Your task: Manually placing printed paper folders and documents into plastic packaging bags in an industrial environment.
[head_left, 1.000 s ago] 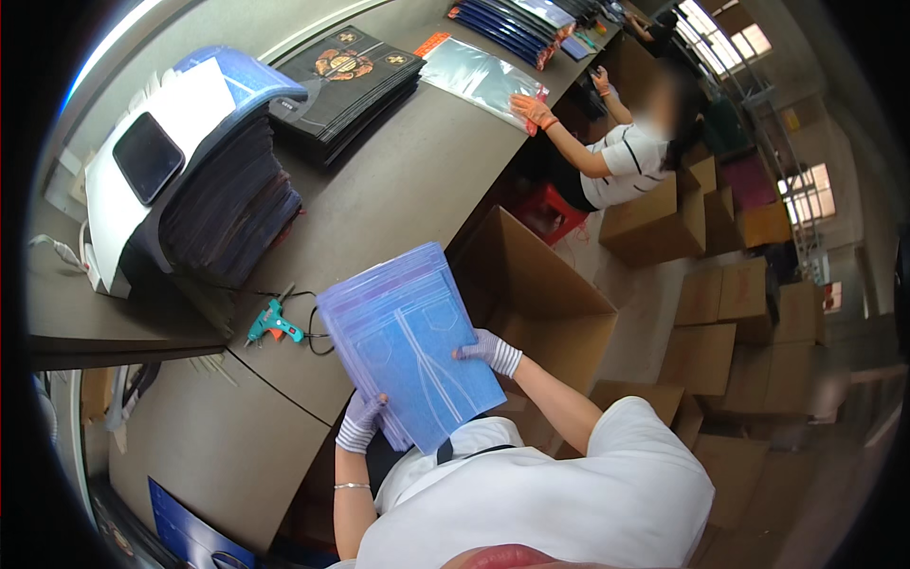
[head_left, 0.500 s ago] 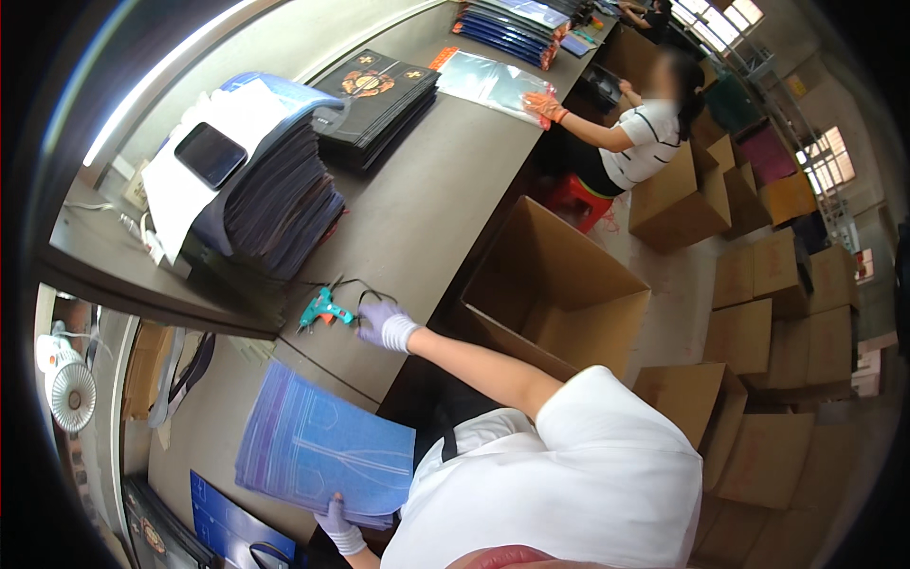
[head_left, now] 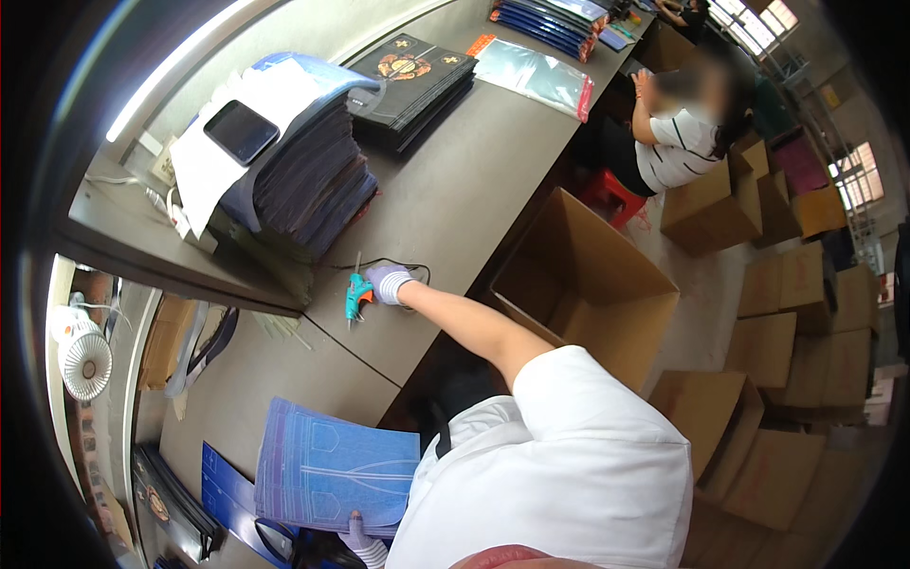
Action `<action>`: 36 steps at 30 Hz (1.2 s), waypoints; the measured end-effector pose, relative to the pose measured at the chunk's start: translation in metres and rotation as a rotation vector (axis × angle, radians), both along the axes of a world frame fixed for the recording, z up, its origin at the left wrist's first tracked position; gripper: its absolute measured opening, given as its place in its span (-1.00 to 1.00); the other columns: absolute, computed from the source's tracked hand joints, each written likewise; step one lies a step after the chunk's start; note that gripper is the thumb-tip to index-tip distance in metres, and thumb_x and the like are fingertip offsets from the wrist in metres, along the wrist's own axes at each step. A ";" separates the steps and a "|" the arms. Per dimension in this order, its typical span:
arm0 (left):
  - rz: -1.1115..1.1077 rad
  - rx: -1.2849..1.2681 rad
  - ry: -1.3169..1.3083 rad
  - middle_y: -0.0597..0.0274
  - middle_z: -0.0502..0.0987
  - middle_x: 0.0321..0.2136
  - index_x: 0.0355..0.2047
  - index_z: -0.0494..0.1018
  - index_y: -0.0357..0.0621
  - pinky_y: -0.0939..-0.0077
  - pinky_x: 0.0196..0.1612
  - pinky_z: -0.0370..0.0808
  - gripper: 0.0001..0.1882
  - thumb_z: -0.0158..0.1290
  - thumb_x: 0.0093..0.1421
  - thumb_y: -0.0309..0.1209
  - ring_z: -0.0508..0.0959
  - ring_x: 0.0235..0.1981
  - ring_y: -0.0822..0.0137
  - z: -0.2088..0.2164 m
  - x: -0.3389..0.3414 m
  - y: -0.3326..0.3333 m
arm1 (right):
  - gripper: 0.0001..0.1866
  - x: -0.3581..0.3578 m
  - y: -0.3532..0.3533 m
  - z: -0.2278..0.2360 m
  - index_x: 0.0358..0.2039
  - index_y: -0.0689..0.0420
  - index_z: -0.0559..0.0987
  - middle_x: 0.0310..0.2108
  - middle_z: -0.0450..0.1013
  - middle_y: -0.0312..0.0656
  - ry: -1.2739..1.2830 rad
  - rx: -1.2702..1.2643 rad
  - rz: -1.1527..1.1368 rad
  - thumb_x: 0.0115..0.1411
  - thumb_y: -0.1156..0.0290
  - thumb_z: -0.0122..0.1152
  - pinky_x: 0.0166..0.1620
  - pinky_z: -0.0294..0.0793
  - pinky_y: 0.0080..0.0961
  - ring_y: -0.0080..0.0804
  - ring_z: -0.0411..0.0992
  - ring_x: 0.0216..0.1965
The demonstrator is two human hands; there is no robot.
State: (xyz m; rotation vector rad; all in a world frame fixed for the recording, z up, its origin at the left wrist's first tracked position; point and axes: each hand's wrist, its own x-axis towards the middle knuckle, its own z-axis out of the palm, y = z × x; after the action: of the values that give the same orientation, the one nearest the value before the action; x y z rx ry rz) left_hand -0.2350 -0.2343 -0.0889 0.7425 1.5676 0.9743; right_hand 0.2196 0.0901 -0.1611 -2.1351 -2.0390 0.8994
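Presently my left hand (head_left: 363,542) grips sheets (head_left: 332,465) at seven o'clock; my right hand (head_left: 388,283), grip unclear, reaches the glue gun (head_left: 356,295) at nine.

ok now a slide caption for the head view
Right hand at a teal glue gun, left hand holding blue denim-print sheets.

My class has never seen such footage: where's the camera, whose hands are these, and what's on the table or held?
No machine here: a person works with two gloved hands. The camera sits on their head, looking down; its fisheye lens bends edges. The left hand holds a stack of blue jeans-print sheets. The right hand is at a teal glue gun on the table; its grip is unclear. Beyond lie a dark stack topped with white paper and a phone, a black printed stack and clear plastic.
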 end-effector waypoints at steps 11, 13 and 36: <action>-0.086 0.060 -0.004 0.08 0.37 -0.12 0.01 0.21 -0.30 0.34 -0.04 0.32 -0.35 0.22 -0.10 -0.44 0.38 -0.18 0.19 -0.006 0.125 0.072 | -0.79 0.271 0.020 0.097 -0.32 0.19 0.40 -0.57 0.43 -0.23 1.053 0.465 -0.680 0.09 0.33 0.07 -0.50 0.44 -0.58 -0.59 0.38 -0.60; -0.078 0.070 0.011 0.11 0.41 -0.20 -0.09 0.31 -0.37 0.39 -0.09 0.34 -0.43 0.22 -0.13 -0.45 0.40 -0.24 0.25 -0.004 0.149 0.086 | -0.76 0.296 0.015 0.094 -0.34 0.21 0.41 -0.60 0.43 -0.24 1.000 0.500 -0.928 0.07 0.30 0.09 -0.52 0.44 -0.55 -0.54 0.38 -0.65; -0.151 -0.061 0.092 0.08 0.38 -0.08 0.07 0.19 -0.23 0.34 -0.06 0.36 -0.25 0.29 -0.13 -0.45 0.41 -0.14 0.21 0.017 0.206 0.105 | -0.48 0.252 0.023 -0.020 -0.04 0.09 0.29 -0.16 0.41 0.07 0.402 0.166 -0.601 0.02 0.13 0.12 -0.07 0.36 -0.17 0.02 0.39 -0.13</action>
State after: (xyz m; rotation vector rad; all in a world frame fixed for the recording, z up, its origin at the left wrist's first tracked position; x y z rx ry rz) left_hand -0.0286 -0.1297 -0.0717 0.8593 1.5887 0.7882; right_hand 0.4717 0.1132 -0.1809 -2.0707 -1.1441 0.9192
